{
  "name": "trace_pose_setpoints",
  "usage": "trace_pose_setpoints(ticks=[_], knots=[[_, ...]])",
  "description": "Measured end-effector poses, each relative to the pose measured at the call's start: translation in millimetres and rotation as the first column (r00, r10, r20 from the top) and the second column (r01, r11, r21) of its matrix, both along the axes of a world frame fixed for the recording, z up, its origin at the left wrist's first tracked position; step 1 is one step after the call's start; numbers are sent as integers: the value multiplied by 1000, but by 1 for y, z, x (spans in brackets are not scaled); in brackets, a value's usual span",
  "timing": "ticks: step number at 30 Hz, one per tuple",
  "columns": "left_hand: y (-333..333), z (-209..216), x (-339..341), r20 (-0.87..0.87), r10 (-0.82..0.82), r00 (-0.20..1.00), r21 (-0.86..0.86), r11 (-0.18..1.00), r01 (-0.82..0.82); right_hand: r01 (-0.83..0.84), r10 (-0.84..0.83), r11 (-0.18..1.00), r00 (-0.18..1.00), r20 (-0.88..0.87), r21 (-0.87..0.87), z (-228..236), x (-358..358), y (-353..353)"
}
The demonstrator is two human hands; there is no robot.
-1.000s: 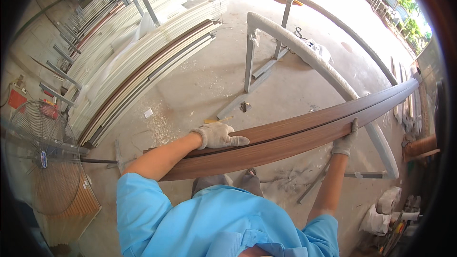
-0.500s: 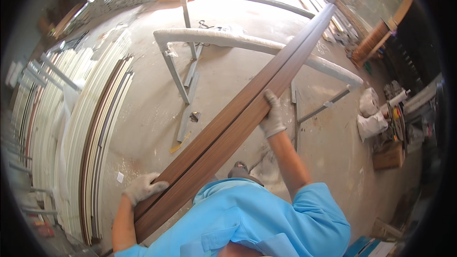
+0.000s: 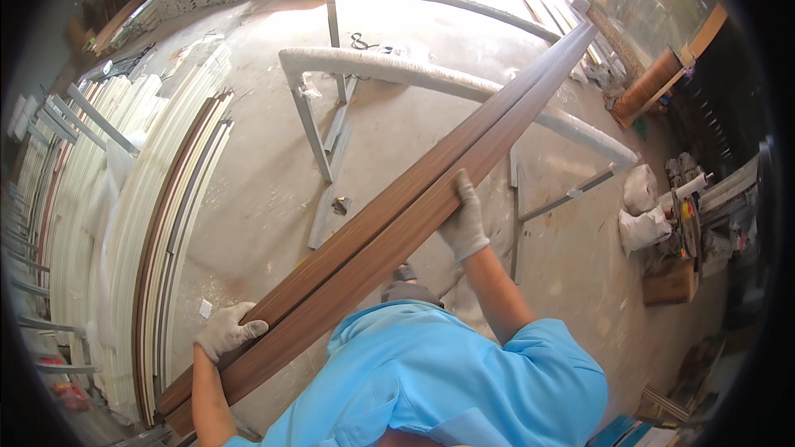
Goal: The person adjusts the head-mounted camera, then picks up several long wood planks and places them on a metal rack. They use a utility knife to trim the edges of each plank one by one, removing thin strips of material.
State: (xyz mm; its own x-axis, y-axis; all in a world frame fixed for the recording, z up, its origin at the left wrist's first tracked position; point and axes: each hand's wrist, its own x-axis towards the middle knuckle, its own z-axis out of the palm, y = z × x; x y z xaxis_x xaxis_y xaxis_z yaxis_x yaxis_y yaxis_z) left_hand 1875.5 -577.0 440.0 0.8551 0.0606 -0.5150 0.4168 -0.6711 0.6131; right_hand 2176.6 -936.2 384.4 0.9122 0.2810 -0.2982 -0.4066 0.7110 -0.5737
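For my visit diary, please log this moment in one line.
left hand: holding brown plank near lower end | right hand: holding plank's near edge, farther along | wrapped frame: beneath plank, contact unclear

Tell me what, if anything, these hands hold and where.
Long brown boarding: the left hand grips its left edge near the lower-left end; the right hand holds its right edge around mid-length.

Boards hide part of the right hand; the lower edge cuts off the shirt; far-right clutter looks indistinct.
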Motion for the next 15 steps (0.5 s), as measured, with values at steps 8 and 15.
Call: trace_pose_setpoints(ticks=[8,15], knots=[[-78,-7,140,-23,-33,999,-220,975,27,148,-144,988,988,62,-51,7,140,-86],[-76,3,162,-126,-99,987,-216,974,70,197,-197,980,980,20,-30,20,154,-76]])
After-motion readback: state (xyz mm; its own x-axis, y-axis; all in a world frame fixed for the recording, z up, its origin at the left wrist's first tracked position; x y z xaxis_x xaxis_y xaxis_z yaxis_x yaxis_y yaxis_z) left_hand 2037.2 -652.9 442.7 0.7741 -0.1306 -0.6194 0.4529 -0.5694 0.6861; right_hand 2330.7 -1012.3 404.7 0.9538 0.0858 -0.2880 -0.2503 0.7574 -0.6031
